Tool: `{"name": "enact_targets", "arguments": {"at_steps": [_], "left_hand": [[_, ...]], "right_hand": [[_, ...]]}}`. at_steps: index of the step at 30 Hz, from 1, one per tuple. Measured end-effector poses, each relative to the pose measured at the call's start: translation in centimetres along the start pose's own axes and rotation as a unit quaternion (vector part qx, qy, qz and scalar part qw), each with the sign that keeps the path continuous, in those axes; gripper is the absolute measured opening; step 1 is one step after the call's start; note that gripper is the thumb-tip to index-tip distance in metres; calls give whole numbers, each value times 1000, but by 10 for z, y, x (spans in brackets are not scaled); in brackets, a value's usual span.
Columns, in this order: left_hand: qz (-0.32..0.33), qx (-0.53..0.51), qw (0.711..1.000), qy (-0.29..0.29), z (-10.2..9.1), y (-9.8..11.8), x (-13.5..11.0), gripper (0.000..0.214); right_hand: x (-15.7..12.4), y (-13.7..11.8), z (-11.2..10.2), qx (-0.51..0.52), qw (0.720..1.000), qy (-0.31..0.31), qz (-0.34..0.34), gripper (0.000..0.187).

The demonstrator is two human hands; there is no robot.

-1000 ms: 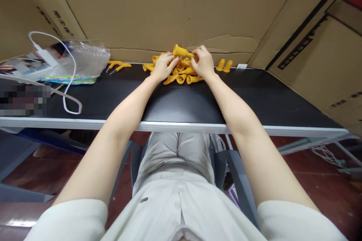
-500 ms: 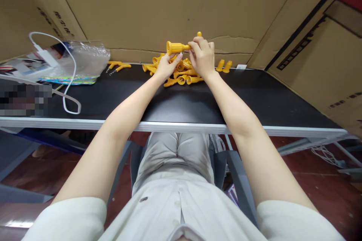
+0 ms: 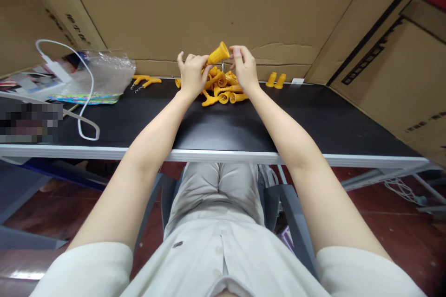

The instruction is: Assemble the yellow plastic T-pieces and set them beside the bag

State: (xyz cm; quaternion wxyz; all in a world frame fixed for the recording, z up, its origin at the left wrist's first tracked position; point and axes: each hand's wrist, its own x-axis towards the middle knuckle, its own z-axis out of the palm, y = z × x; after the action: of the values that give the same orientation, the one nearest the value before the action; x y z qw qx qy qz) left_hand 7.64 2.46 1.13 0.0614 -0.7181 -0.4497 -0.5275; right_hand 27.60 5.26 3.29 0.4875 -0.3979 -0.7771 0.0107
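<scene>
My left hand (image 3: 193,74) grips a yellow corkscrew (image 3: 218,54) above a pile. Its flared open end tilts up and to the right, and my fingers hide the handle end. Close to that flared rim is my right hand (image 3: 245,67), its fingers bent and apart, with nothing visible in them. Under both hands lies a heap of yellow corkscrews (image 3: 228,90) on the black table. A small shiny metal bit shows just below the raised flared end; what it belongs to, I cannot tell.
Two yellow sleeves (image 3: 275,80) stand right of the heap. Two yellow handles with metal spirals (image 3: 148,81) lie to the left. Farther left are a clear plastic bag (image 3: 111,72) and a white cable (image 3: 92,88). A cardboard wall (image 3: 167,14) rises behind the table (image 3: 223,134).
The corkscrew has passed from my right hand to my left, and its flared end now points up and right instead of left. My right hand has let go.
</scene>
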Motion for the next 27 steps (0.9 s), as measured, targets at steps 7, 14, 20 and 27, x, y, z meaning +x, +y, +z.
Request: {"name": "enact_targets", "arguments": {"at_steps": [7,14,20,27], "left_hand": [[80,95,988,-87,-3,11,-9,37],[53,79,991,-96,-11,27,-6,29],[2,-63,997,-48,-9,15,-2,24],[-72,-62,993,-73,2,19,-3,16]], "right_hand": [[-16,-13,-10,-157,977,-126,-67,56],[-20,-4,-10,-200,961,-173,-79,39],[-16,10,-9,-183,974,-111,-79,27],[-13,8,-15,-123,984,-55,-113,30]]}}
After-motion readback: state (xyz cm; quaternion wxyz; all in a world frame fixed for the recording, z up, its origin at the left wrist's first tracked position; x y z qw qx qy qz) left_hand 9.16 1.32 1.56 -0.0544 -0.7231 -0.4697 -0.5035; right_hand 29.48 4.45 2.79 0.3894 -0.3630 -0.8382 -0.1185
